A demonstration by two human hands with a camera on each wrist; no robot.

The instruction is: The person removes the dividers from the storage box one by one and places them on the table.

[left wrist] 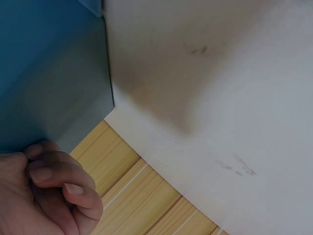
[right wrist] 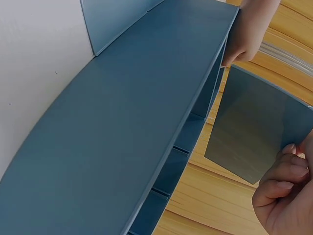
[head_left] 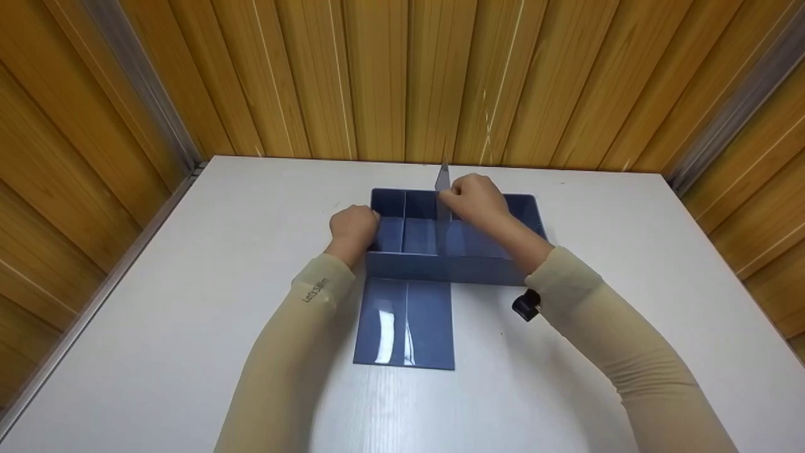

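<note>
A blue rectangular box with its top side open stands on the white table. My left hand grips the box's left wall, with curled fingers beside the wall in the left wrist view. Between its thumb and fingers, my right hand pinches a thin blue divider panel. That panel stands upright at the box's middle, its upper part rising above the far wall. Left of it, a divider is seated across the box. My right hand hides part of the box's right side.
In front of the box, a flat blue panel with glossy reflections lies on the white table. Wood-patterned walls border the table at the back and sides. A small black device hangs at the right wrist.
</note>
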